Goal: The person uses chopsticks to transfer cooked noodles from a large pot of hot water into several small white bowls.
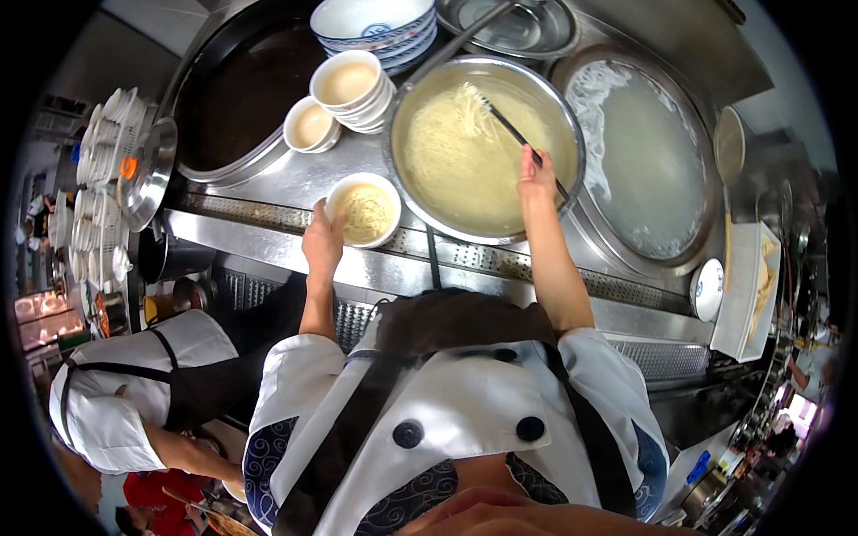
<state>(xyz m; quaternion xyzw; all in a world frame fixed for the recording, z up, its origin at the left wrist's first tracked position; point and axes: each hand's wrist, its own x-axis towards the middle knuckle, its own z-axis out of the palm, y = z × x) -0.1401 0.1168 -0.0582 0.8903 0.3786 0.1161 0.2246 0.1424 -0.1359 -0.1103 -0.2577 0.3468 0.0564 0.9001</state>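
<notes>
My left hand (324, 240) grips the rim of a white bowl (365, 210) with pale noodles in it, at the counter's front edge. In my right hand (538, 175) is a pair of black chopsticks (507, 124), reaching into a wide steel basin (572, 127) of yellowish liquid. Their tips are at a clump of thin noodles (469, 107) near the basin's far side. More noodles (436, 144) lie in the liquid on the left.
Stacked white bowls (355, 87) and large blue-rimmed bowls (375, 27) stand behind. A dark-filled vat (248, 87) is at left, a foamy vat (657, 161) at right. A strainer (729, 147) and a white tray (741, 295) lie far right. A co-worker (147, 395) is close on the left.
</notes>
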